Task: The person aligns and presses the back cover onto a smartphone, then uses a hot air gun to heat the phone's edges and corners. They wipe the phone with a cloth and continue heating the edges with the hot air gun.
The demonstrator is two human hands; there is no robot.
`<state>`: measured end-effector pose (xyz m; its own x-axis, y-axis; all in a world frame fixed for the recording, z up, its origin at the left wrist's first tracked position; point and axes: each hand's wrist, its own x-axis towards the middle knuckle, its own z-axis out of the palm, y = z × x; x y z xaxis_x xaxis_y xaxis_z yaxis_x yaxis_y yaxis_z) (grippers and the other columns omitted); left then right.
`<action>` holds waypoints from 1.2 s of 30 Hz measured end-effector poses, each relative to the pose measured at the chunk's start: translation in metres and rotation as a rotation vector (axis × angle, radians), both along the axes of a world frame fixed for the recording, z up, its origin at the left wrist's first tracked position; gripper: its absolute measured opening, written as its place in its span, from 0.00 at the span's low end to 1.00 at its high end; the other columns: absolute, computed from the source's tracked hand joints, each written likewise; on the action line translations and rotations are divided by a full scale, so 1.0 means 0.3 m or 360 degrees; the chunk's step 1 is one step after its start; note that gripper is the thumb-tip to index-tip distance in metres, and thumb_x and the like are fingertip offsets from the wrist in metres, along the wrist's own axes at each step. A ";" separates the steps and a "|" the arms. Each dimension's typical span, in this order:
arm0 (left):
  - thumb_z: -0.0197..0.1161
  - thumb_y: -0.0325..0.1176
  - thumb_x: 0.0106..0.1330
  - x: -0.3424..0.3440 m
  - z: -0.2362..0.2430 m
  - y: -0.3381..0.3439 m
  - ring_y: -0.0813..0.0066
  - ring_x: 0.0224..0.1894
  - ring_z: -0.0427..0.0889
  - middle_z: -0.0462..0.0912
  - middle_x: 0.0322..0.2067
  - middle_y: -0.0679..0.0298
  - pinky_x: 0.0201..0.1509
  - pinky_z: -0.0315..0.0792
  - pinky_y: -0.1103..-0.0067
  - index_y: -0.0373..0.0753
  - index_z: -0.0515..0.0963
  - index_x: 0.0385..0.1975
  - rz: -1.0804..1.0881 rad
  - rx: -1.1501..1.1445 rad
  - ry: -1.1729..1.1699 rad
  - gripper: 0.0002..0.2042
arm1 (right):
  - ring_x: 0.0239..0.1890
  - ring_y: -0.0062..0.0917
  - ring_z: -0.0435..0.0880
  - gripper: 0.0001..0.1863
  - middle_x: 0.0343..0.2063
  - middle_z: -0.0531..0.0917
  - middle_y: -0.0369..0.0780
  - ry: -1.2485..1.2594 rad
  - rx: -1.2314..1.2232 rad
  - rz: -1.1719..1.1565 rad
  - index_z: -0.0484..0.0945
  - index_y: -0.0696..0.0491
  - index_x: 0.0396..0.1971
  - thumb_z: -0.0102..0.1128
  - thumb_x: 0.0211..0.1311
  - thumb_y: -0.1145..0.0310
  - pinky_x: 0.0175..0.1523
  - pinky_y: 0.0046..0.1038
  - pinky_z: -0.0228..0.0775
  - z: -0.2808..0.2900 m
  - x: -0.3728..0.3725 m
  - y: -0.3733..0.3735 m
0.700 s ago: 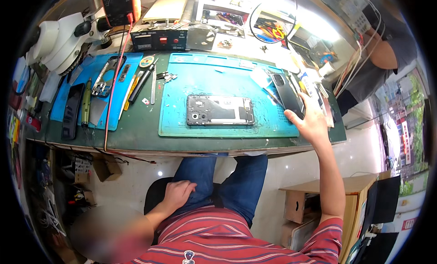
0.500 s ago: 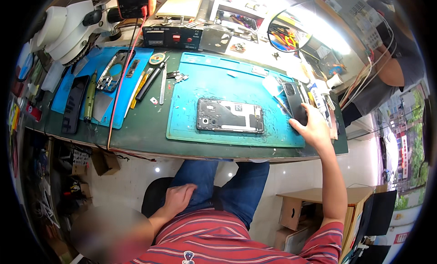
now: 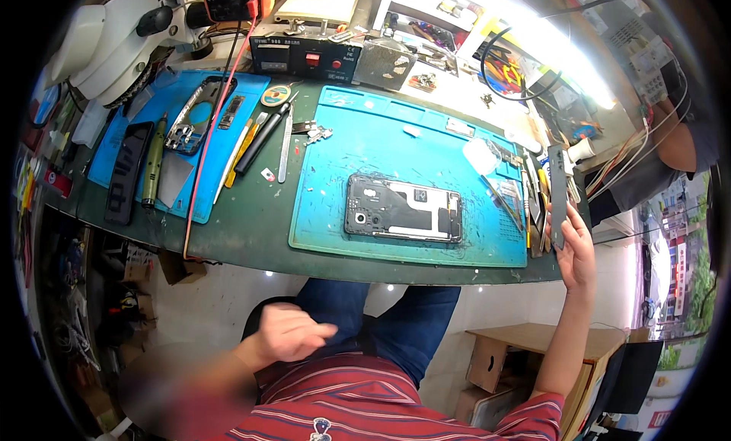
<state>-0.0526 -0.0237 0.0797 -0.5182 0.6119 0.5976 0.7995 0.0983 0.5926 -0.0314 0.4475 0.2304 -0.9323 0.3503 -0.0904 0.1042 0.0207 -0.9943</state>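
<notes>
My right hand (image 3: 576,251) has its fingers and thumb closed on the lower end of a black phone back cover (image 3: 559,194). The cover stands nearly edge-on, above the right edge of the bench. Over my lap hovers my left hand (image 3: 293,334), slightly blurred, with loosely bent fingers, one reaching out to the right, and nothing seen in it. An opened phone (image 3: 403,209) lies on the blue work mat (image 3: 327,167), its inner parts showing. Neither hand touches it.
Tweezers (image 3: 285,148), a black pen-like tool (image 3: 263,136) and a solder spool (image 3: 276,95) lie left of the mat. Further left, a second blue mat (image 3: 199,201) bears a phone frame (image 3: 199,114) and a green pen-shaped tool (image 3: 154,163). A red cable (image 3: 218,110) crosses it. Another person (image 3: 647,167) is at right.
My right hand has lifted the black phone back cover off the mat's right side, moving it right and turning it edge-on. My left hand has shifted slightly, its fingers more bent. The view has shifted slightly.
</notes>
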 end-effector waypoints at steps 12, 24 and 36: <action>0.51 0.18 0.60 -0.304 0.310 -0.019 0.68 0.43 0.76 0.76 0.46 0.55 0.48 0.70 0.76 0.32 0.67 0.55 0.0733 0.0280 -0.0598 0.21 | 0.56 0.36 0.74 0.32 0.60 0.68 0.51 -0.0066 0.0231 0.0483 0.65 0.62 0.60 0.61 0.58 0.63 0.57 0.34 0.68 -0.014 -0.075 -0.201; 0.73 0.35 0.49 -0.464 0.405 0.129 0.56 0.67 0.57 0.63 0.63 0.56 0.70 0.52 0.65 0.36 0.55 0.65 -0.0002 -0.0547 -0.0292 0.44 | 0.50 0.38 0.74 0.30 0.55 0.76 0.43 0.0610 0.1818 0.1231 0.80 0.50 0.47 0.73 0.35 0.66 0.55 0.37 0.64 0.020 -0.328 -0.394; 0.75 0.48 0.45 -0.476 0.371 0.106 0.59 0.63 0.66 0.70 0.59 0.56 0.67 0.53 0.60 0.35 0.53 0.65 0.0061 -0.0456 -0.0237 0.50 | 0.46 0.37 0.74 0.31 0.53 0.77 0.44 0.0604 0.1622 0.1377 0.81 0.52 0.45 0.74 0.33 0.61 0.52 0.36 0.65 -0.024 -0.369 -0.413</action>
